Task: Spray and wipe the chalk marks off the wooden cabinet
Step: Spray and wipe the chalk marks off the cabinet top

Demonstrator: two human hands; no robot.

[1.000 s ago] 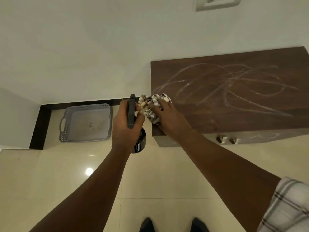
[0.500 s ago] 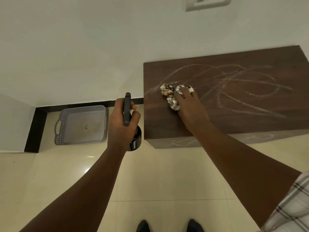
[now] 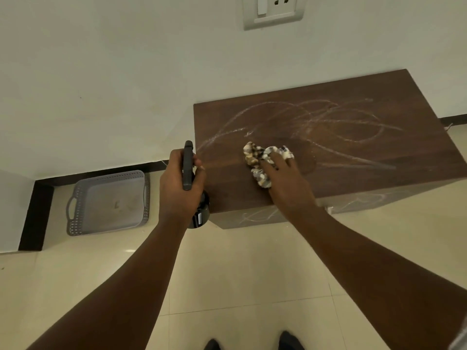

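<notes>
1. The cabinet (image 3: 353,152), a dark wooden box against the wall, fills the 2 o'clock part of the view. Its top is the biggest thing the task concerns, and there is some scribble on its front face too.
2. The chalk marks (image 3: 328,122) loop over most of that top, from 12 to 3 o'clock of the right hand. A darker patch just beside the cloth may be damp or rubbed wood.
3. The right hand (image 3: 285,178) lies on the near left part of the top, fingers (image 3: 271,160) spread fairly flat and pressing down on a bunched, patterned cloth (image 3: 260,160).
4. The left hand (image 3: 179,190) sits at 9 o'clock of the cloth, off the cabinet's left corner, fingers curled round a dark spray bottle (image 3: 188,168).
5. Judgement: the wiping step is in hand and barely started, since most lines look intact.
6. Next, I would sweep the cloth toward 1 o'clock with firm pressure, and spray again if the chalk only smears.
</notes>
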